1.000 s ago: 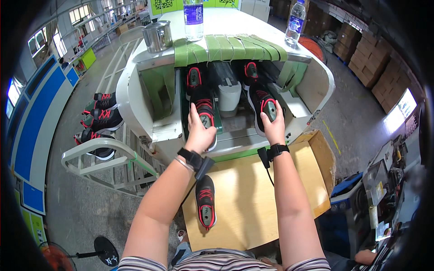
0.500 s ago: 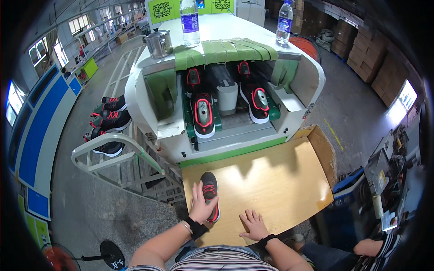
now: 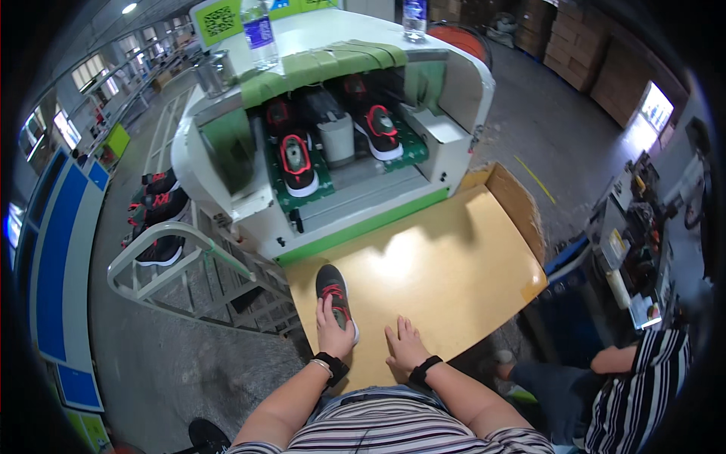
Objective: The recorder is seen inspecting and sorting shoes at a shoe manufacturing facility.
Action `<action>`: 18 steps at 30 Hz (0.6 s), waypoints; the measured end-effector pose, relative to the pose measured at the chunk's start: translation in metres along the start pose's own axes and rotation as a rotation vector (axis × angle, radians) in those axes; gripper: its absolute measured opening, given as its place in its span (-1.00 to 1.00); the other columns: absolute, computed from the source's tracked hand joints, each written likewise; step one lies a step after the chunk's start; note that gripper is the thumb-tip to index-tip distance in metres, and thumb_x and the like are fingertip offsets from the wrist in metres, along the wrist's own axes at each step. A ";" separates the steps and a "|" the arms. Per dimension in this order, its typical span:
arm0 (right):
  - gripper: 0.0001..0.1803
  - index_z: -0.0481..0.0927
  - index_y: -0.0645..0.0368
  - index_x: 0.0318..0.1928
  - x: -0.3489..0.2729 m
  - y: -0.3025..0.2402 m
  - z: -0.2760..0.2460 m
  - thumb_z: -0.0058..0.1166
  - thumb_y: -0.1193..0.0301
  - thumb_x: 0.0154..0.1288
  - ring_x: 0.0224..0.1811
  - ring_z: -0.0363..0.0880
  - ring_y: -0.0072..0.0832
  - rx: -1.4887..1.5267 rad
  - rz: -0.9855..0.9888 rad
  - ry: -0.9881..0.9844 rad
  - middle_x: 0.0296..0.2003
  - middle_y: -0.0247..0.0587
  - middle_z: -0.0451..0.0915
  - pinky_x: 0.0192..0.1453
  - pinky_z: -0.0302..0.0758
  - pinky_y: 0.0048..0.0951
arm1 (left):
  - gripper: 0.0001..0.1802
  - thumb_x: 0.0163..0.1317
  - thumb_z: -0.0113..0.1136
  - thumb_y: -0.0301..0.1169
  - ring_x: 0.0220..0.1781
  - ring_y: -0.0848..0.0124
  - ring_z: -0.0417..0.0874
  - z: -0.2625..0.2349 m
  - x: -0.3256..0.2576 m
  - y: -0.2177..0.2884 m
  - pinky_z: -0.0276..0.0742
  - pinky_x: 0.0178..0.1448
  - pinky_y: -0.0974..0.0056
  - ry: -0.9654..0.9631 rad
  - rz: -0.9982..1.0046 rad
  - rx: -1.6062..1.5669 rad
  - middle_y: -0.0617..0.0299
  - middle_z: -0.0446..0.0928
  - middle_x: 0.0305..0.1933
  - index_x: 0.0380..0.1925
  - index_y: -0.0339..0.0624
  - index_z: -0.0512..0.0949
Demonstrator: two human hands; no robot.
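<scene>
A dark sneaker with red laces and a pale sole lies on the wooden board, its toe toward the machine. My left hand is closed over its rear part, fingers on the left side and thumb near the collar. To the right, my right hand rests low over the board, fingers spread, holding nothing. Inside the white machine, black sneakers with red-edged collars sit on green belts; the front ones are a left sneaker and a right sneaker, with others partly hidden behind.
Left of the board stands a metal rack carrying several sneakers. A metal mug and two bottles stand on the machine, one a water bottle. Another person in a striped shirt is close on the right.
The view has turned, shifting the machine leftward. My left hand's fingers have drawn in closer around the sneaker on the board. My right hand stays open.
</scene>
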State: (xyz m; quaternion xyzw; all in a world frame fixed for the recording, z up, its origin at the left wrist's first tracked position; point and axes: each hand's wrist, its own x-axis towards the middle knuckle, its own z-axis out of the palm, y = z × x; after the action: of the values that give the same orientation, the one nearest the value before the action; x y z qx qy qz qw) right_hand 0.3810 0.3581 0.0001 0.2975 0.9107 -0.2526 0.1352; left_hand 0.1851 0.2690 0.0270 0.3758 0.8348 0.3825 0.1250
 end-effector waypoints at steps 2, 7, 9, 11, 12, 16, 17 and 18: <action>0.00 0.08 0.16 0.45 0.002 -0.007 0.001 0.33 0.17 0.07 0.52 -0.19 0.27 -0.056 0.003 0.033 0.45 0.43 -0.16 0.46 -0.01 0.26 | -0.14 0.11 0.21 -0.39 0.43 -0.19 0.15 -0.003 0.001 0.000 0.14 0.47 -0.07 0.004 -0.007 0.021 -0.20 0.00 0.46 0.41 -0.15 0.06; 0.01 0.05 0.16 0.46 0.004 -0.011 0.001 0.32 0.18 0.07 0.52 -0.21 0.27 -0.059 0.062 -0.002 0.45 0.44 -0.18 0.45 -0.02 0.31 | -0.15 0.06 0.21 -0.49 0.41 -0.18 0.17 -0.004 0.001 0.010 0.11 0.49 0.01 0.008 0.003 0.021 -0.24 0.10 0.39 0.38 -0.23 0.08; 0.01 0.05 0.16 0.46 0.004 -0.011 0.001 0.32 0.18 0.08 0.52 -0.21 0.28 -0.046 0.065 -0.013 0.45 0.44 -0.19 0.45 -0.03 0.32 | -0.16 0.06 0.21 -0.49 0.40 -0.18 0.18 -0.005 0.000 0.009 0.12 0.48 0.00 0.016 0.001 0.030 -0.24 0.11 0.38 0.38 -0.24 0.09; 0.04 0.02 0.15 0.47 0.004 -0.011 0.001 0.32 0.17 0.08 0.52 -0.24 0.30 -0.046 0.062 -0.034 0.46 0.43 -0.24 0.45 -0.03 0.34 | -0.16 0.06 0.20 -0.49 0.39 -0.19 0.19 -0.005 0.001 0.011 0.12 0.48 -0.01 0.011 0.011 0.021 -0.24 0.11 0.38 0.37 -0.25 0.09; 0.04 0.02 0.15 0.47 0.004 -0.011 0.001 0.32 0.17 0.08 0.52 -0.24 0.30 -0.044 0.069 -0.031 0.46 0.43 -0.24 0.45 -0.03 0.34 | -0.16 0.06 0.20 -0.50 0.39 -0.19 0.19 -0.005 0.001 0.012 0.12 0.48 -0.01 0.011 0.010 0.019 -0.24 0.11 0.38 0.37 -0.25 0.09; -0.20 0.29 0.20 0.33 0.006 -0.022 -0.019 0.27 0.16 0.12 0.48 -0.01 0.21 -0.032 0.073 -0.113 0.38 0.42 0.06 0.42 0.13 0.22 | -0.15 0.07 0.21 -0.41 0.40 -0.19 0.19 -0.002 0.000 0.004 0.14 0.45 -0.09 0.009 0.018 0.031 -0.19 0.07 0.42 0.39 -0.17 0.10; -0.29 0.38 0.23 0.25 0.011 -0.027 -0.034 0.25 0.17 0.15 0.46 0.08 0.15 0.051 0.074 -0.269 0.34 0.37 0.18 0.41 0.19 0.16 | -0.15 0.07 0.21 -0.41 0.40 -0.19 0.19 -0.001 0.002 0.004 0.14 0.45 -0.09 0.003 0.020 0.028 -0.19 0.07 0.42 0.39 -0.17 0.10; -0.29 0.38 0.23 0.25 0.012 -0.038 -0.056 0.25 0.17 0.15 0.46 0.08 0.15 0.054 0.078 -0.272 0.34 0.37 0.18 0.41 0.19 0.16 | -0.15 0.07 0.21 -0.42 0.40 -0.19 0.19 -0.002 0.003 0.003 0.14 0.45 -0.09 0.003 0.019 0.035 -0.20 0.07 0.42 0.39 -0.18 0.10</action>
State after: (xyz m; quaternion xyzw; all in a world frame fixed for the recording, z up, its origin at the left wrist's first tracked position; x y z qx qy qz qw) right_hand 0.3428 0.3677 0.0566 0.2994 0.8647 -0.3093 0.2590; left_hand 0.1837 0.2709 0.0312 0.3855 0.8378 0.3695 0.1135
